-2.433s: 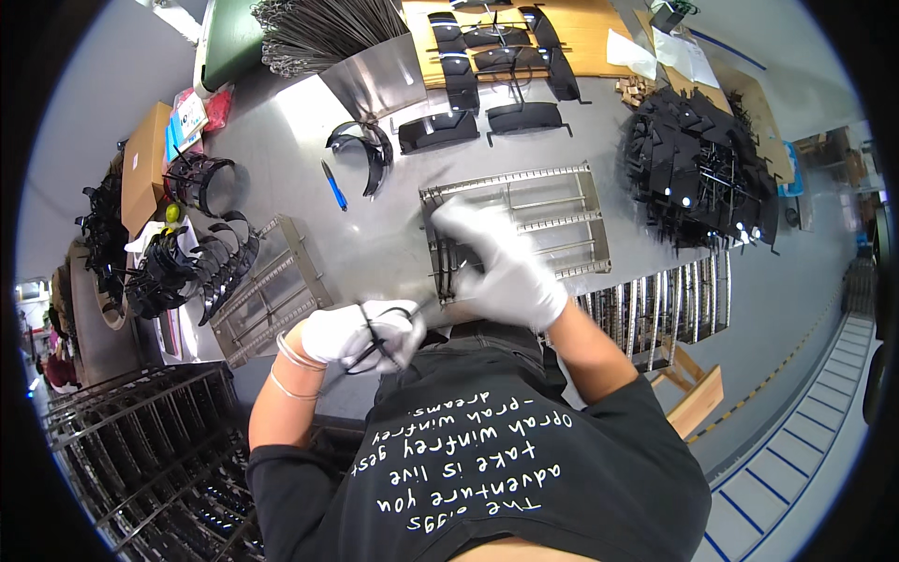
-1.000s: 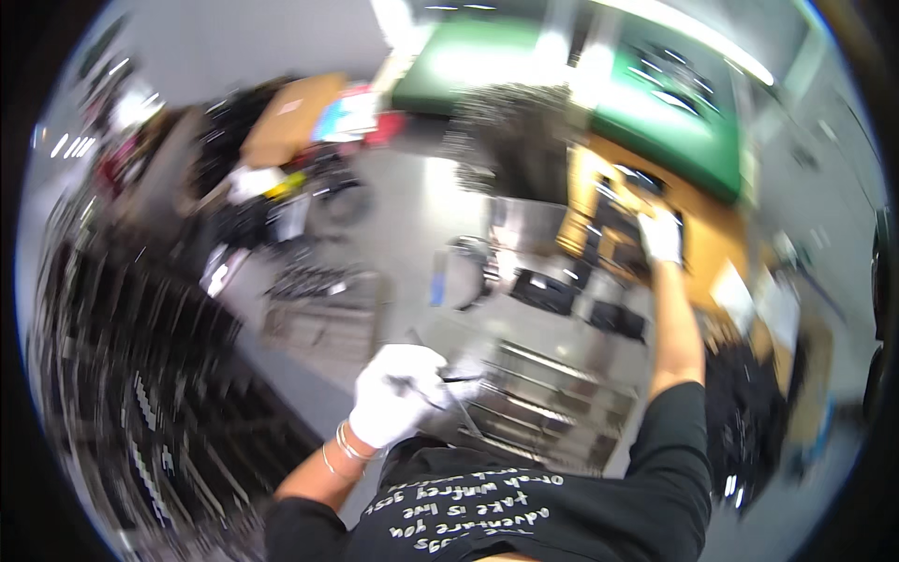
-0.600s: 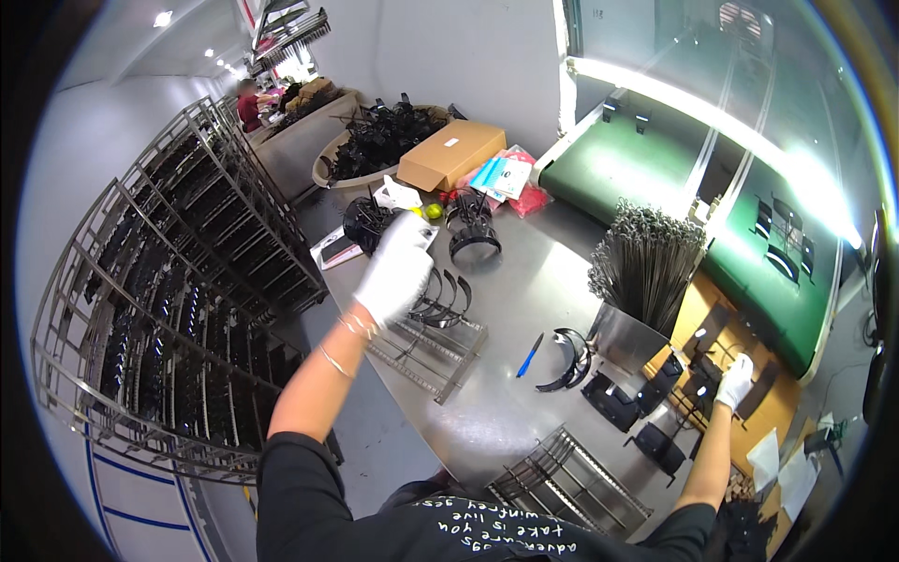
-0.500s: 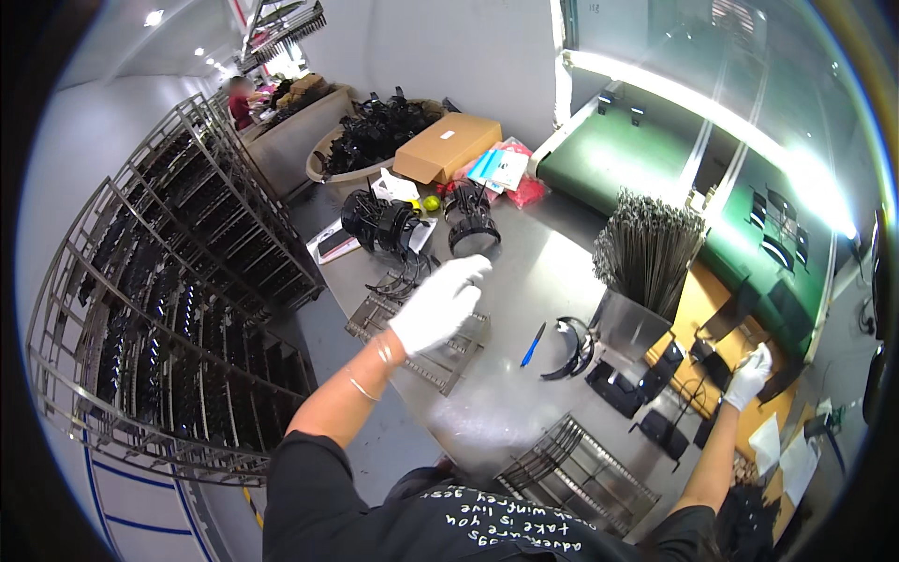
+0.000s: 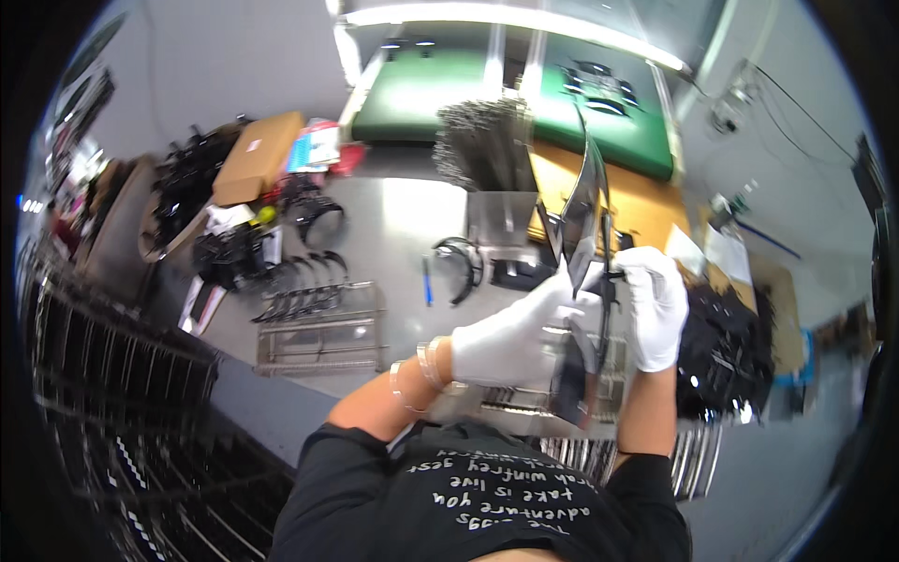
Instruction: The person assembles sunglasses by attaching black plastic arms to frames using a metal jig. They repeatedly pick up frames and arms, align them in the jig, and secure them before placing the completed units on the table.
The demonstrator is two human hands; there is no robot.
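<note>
frame [image 5: 585, 201] in grasp of left hand [image 5: 515, 337] and right hand [image 5: 654, 307], yellow board [image 5: 646, 201] partly behind

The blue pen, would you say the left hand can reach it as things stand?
Probably yes: nothing seems to stand between the left hand and the blue pen on the metal table. That hand appears to grip the black part, though, so it would likely need to let go first.

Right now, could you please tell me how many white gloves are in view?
2: one on the left hand, which grips the black part, and one on the right hand, at that part's right side. Others could be hidden among the cluttered items.
</note>
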